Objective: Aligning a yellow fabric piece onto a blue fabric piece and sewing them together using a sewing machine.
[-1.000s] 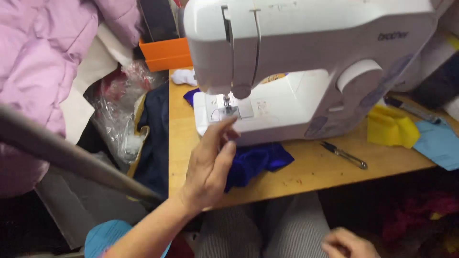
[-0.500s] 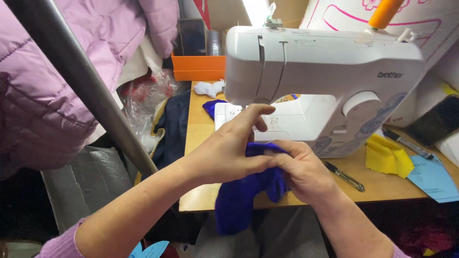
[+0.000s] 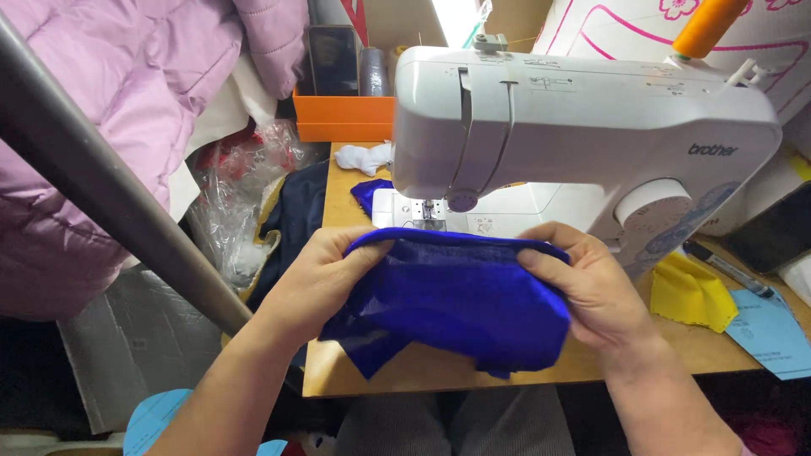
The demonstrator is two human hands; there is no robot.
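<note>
Blue fabric (image 3: 456,304) is stretched between both hands just in front of the white sewing machine (image 3: 583,127), hanging over the front edge of the wooden counter (image 3: 338,371). Left hand (image 3: 317,283) is pinching the top folded edge at the left end, thumb on top and fingers tucked behind the cloth. Right hand (image 3: 596,291) does the same at the right end, fingers curled over the fold. Both are closed on the cloth, not spread.

If you ask me, the trick at this point is keeping that top edge taut and level so the fold doesn't slip, and holding it square to the needle area (image 3: 431,209), which sits right behind the fabric with the lamp shining on the bed.

Stuff around: a yellow cloth scrap (image 3: 688,295) and a light blue paper (image 3: 773,333) on the right side of the counter, with a dark pen (image 3: 726,268) near them. An orange tray (image 3: 342,118) sits behind the machine on the left, with a white rag (image 3: 365,158) beside it. Dark navy cloth (image 3: 296,219) drapes off the left edge. A grey bar (image 3: 110,186) cuts diagonally across the left, close to the left forearm, with a pink puffy jacket (image 3: 101,93) behind it, so it's pretty cramped on that side.
</note>
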